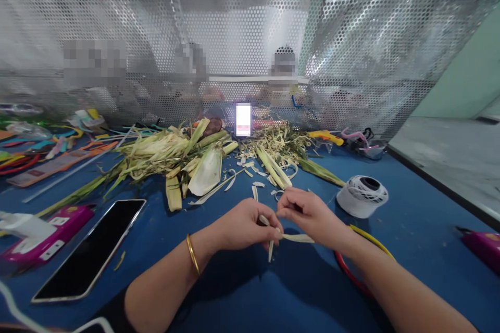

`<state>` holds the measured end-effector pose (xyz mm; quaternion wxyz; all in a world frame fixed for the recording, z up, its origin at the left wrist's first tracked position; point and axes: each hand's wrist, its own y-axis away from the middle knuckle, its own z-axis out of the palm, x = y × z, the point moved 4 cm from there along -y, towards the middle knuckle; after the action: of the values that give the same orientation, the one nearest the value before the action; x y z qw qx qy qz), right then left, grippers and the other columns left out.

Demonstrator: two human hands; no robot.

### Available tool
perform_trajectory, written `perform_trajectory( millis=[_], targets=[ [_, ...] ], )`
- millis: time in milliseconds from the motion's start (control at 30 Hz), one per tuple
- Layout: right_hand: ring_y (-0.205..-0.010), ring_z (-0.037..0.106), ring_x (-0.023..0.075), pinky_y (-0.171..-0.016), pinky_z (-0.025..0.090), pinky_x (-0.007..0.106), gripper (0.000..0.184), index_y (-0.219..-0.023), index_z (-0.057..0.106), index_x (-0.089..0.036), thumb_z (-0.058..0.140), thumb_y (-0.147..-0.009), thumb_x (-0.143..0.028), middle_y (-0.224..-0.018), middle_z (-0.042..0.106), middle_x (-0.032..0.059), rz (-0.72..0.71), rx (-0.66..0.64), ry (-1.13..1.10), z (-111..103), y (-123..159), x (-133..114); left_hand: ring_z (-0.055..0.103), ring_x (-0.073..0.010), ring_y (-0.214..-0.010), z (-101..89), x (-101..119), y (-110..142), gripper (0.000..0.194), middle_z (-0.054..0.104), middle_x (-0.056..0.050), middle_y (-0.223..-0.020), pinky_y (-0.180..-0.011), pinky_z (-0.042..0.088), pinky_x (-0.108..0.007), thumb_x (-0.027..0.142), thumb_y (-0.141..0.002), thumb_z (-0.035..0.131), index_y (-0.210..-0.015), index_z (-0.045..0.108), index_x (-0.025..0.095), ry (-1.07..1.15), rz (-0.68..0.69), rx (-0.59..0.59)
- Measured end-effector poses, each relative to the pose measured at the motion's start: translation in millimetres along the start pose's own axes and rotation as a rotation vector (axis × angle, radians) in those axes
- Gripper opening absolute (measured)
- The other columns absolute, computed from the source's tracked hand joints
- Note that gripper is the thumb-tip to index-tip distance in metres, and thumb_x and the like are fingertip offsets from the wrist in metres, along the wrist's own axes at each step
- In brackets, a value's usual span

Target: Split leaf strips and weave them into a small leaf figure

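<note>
My left hand (250,223) is closed, its thumb and fingertips pinching crossed pale strips of plant leaf (299,238). One strip points down below the fingers and another reaches right, under my right hand (308,213). The fingers of my right hand are curled and closed close beside the left fingertips; what they hold, if anything, is hidden. Just beyond the hands lie long pale green stalk pieces (273,166) and small white scraps (258,184) on the blue tabletop (164,250).
A heap of leafy husks (156,151) spreads across the back left. To the right stands a white thread spool (362,196), with a yellow-handled tool (326,137) farther back. A black-screened phone (91,250) and a magenta power strip (70,229) lie left. A perforated metal screen (242,26) closes the far edge.
</note>
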<state>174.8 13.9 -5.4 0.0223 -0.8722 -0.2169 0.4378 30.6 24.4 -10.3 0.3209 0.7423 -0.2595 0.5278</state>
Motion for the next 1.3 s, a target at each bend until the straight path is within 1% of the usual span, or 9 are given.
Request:
perform_trajectory(
  millis=[100, 233, 433, 600, 733, 867, 1033, 1167, 1300],
  targets=[
    [-0.050, 0.034, 0.0088, -0.049, 0.027, 0.023, 0.024, -0.067, 0.054, -0.018, 0.062, -0.076, -0.039, -0.055, 0.042, -0.0057, 0.304, -0.007, -0.396, 3.4, -2.6, 18.4, 0.059, -0.0123, -0.056, -3.0, 2.4, -0.8, 0.019, 0.065, -0.002, -0.064, -0.061, 0.049, -0.025, 0.032, -0.067, 0.068, -0.072, 0.064, 0.014, 0.210, 0.018, 0.046],
    [-0.043, 0.020, 0.0059, -0.043, 0.014, 0.023, 0.034, -0.069, 0.053, -0.018, 0.069, -0.068, -0.049, -0.048, 0.029, -0.0105, 0.523, 0.011, -0.654, 19.1, 0.0, 29.4, 0.059, -0.0117, -0.056, -13.5, 3.3, -3.1, 0.019, 0.064, -0.001, -0.065, -0.060, 0.048, -0.024, 0.033, -0.071, 0.064, -0.072, 0.060, 0.015, 0.166, 0.105, 0.298],
    [-0.053, 0.035, 0.0104, -0.050, 0.027, 0.024, 0.024, -0.064, 0.052, -0.019, 0.057, -0.079, -0.037, -0.057, 0.039, -0.0043, 0.239, 0.154, -0.208, 21.2, 3.7, 8.9, 0.057, -0.0127, -0.057, -21.1, 1.5, -1.0, 0.014, 0.061, 0.001, -0.058, -0.058, 0.041, -0.022, 0.023, -0.076, 0.054, -0.071, 0.065, 0.016, -0.298, 0.091, 0.565],
    [-0.066, 0.047, 0.0128, -0.059, 0.032, 0.025, 0.016, -0.070, 0.058, -0.020, 0.050, -0.083, -0.020, -0.074, 0.052, 0.0008, -0.062, 0.068, 0.149, 6.8, 3.9, -9.2, 0.054, -0.0120, -0.055, -7.5, -1.6, -1.8, 0.011, 0.059, 0.002, -0.055, -0.054, 0.037, -0.021, 0.019, -0.072, 0.056, -0.065, 0.065, 0.016, -0.391, 0.052, 0.205],
    [-0.060, 0.043, 0.0110, -0.057, 0.032, 0.024, 0.018, -0.065, 0.056, -0.018, 0.060, -0.077, -0.030, -0.063, 0.050, -0.0021, 0.129, -0.052, -0.167, 0.3, -1.4, 7.6, 0.057, -0.0119, -0.054, -0.2, -1.1, -0.1, 0.013, 0.064, 0.000, -0.061, -0.056, 0.045, -0.023, 0.027, -0.069, 0.064, -0.071, 0.064, 0.014, 0.054, -0.003, -0.039],
    [-0.045, 0.025, 0.0052, -0.045, 0.018, 0.022, 0.032, -0.065, 0.055, -0.017, 0.072, -0.066, -0.045, -0.050, 0.040, -0.0074, 0.481, -0.044, -0.652, 11.9, -0.3, 22.8, 0.059, -0.0111, -0.055, -8.1, 2.8, -2.2, 0.021, 0.065, -0.002, -0.066, -0.059, 0.049, -0.024, 0.033, -0.070, 0.067, -0.074, 0.062, 0.013, 0.227, 0.079, 0.158],
    [-0.043, 0.019, 0.0034, -0.043, 0.010, 0.023, 0.042, -0.066, 0.055, -0.016, 0.082, -0.052, -0.046, -0.048, 0.031, -0.0110, 0.588, -0.017, -0.957, 31.7, 3.5, 18.4, 0.058, -0.0108, -0.054, -15.9, -1.2, -5.3, 0.019, 0.063, 0.000, -0.066, -0.058, 0.047, -0.023, 0.032, -0.074, 0.063, -0.073, 0.060, 0.014, 0.159, 0.162, 0.442],
    [-0.044, 0.021, 0.0054, -0.044, 0.013, 0.023, 0.038, -0.067, 0.053, -0.018, 0.074, -0.062, -0.049, -0.050, 0.029, -0.0101, 0.557, 0.039, -0.817, 36.3, 6.3, 17.6, 0.060, -0.0122, -0.057, -18.1, -4.4, -3.9, 0.014, 0.065, 0.000, -0.067, -0.058, 0.045, -0.023, 0.027, -0.078, 0.058, -0.075, 0.063, 0.015, -0.059, 0.135, 0.583],
    [-0.053, 0.037, 0.0109, -0.051, 0.028, 0.025, 0.025, -0.063, 0.051, -0.019, 0.059, -0.079, -0.037, -0.057, 0.040, -0.0040, 0.235, 0.178, -0.282, 22.0, 5.6, 8.0, 0.060, -0.0127, -0.064, -14.6, -0.3, -1.8, 0.014, 0.067, 0.001, -0.068, -0.061, 0.040, -0.022, 0.021, -0.081, 0.055, -0.075, 0.068, 0.018, -0.484, 0.179, 0.569]
  ],
)
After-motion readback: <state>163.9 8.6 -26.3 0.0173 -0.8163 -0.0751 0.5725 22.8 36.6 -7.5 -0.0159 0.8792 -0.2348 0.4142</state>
